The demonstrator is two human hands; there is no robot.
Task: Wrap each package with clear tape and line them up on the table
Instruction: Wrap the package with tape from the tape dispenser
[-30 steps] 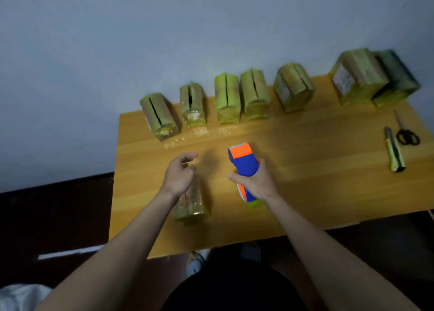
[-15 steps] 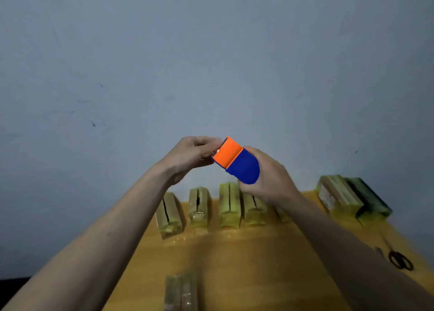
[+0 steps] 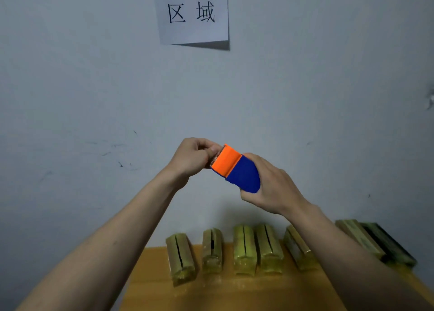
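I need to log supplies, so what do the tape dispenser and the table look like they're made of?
The tape dispenser looks like matte moulded plastic: flat, even orange and blue with no gloss. The table looks like light wood or wood-look laminate, with faint lengthwise grain and a smooth, low sheen; which one cannot be told.

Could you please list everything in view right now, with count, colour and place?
Packages: seven, yellow-green, the rightmost darker, standing in a row along the table's back edge by the wall.
Table: one, light wood, bottom of view.
Dispenser: one, orange and blue, held up in the air before the wall.
Sign: one, white paper with black characters, on the wall at top.
Wall: one, pale grey-blue, scuffed, behind everything.
Left hand: pinches at the dispenser's orange end.
Right hand: grips the dispenser's blue body.
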